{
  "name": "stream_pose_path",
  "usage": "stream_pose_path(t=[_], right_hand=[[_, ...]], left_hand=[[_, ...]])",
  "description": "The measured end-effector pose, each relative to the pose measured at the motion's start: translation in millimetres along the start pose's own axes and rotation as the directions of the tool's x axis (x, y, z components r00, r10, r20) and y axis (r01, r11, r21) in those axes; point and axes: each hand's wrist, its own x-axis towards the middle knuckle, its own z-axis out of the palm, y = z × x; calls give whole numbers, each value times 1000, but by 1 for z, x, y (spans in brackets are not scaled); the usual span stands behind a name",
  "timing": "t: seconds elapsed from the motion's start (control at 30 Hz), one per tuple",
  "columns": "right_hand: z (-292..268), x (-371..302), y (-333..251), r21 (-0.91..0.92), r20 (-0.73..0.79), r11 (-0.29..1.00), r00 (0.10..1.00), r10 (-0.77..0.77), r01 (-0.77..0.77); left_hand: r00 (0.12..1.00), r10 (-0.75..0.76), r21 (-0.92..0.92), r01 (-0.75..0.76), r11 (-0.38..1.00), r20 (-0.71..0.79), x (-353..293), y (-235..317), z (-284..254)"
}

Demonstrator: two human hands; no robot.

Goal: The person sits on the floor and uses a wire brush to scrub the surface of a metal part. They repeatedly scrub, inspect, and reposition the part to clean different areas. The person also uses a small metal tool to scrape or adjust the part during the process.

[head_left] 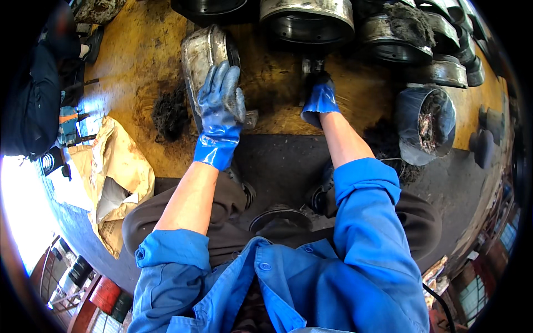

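Observation:
My left hand, in a blue rubber glove with dark grime, has its fingers stretched out. It lies flat against the side of a worn metal ring standing on edge. Beside its wrist is a small metal block. My right hand, also gloved in blue, reaches down at the middle right. Its blackened fingers are hidden from above, next to a small metal piece. Whether they grip it cannot be made out. A large, drum-like metal ring stands just beyond that hand.
A dark fibrous clump lies left of the ring. More metal rings crowd the far right. A plastic-lined container holds debris. A torn brown paper sack is at left, near another person's dark clothing.

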Motion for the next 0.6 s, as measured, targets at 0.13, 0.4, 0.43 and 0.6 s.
stream_pose_path(t=[0.13, 0.4, 0.43, 0.6], right_hand=[[-26, -13, -17, -117, 30, 993, 999, 27, -24], [-117, -70, 6, -97, -183, 995, 983, 6, -24], [-133, -76, 9, -138, -216, 990, 976, 12, -43], [-223, -112, 19, 739, -22, 662, 978, 210, -126]], left_hand=[[1000, 2, 0, -2, 1000, -16, -1, 2, 0], [997, 46, 19, -45, 999, -57, 1, 10, -3], [998, 36, 42, -34, 999, -42, 2, 13, -4], [996, 36, 26, -34, 999, -76, -4, 10, -4]])
